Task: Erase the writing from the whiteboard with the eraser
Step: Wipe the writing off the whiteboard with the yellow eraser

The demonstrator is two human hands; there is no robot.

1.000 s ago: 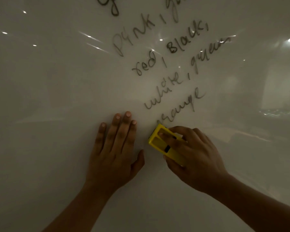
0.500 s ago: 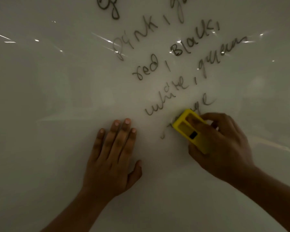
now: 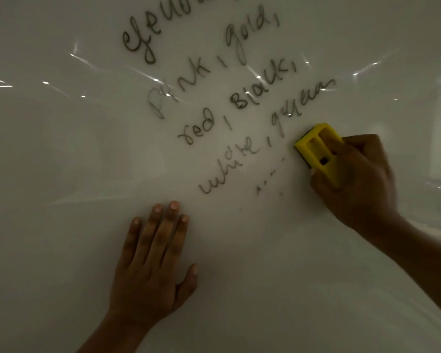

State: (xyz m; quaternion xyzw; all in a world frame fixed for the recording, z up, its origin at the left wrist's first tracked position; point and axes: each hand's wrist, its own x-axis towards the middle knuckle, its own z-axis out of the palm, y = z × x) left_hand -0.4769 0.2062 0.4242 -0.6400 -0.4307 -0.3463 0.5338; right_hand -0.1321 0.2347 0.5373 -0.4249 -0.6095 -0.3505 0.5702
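Yellow eraser (image 3: 318,151) clamped in the right hand (image 3: 354,179) presses the whiteboard (image 3: 61,149) below "green"; the flat, open left hand (image 3: 150,263) braces.

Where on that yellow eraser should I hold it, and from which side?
Hold the yellow eraser by its raised plastic back, coming from its lower right end as the right hand does. The dark pad faces the whiteboard, so the long edges are probably the best place for the fingers.
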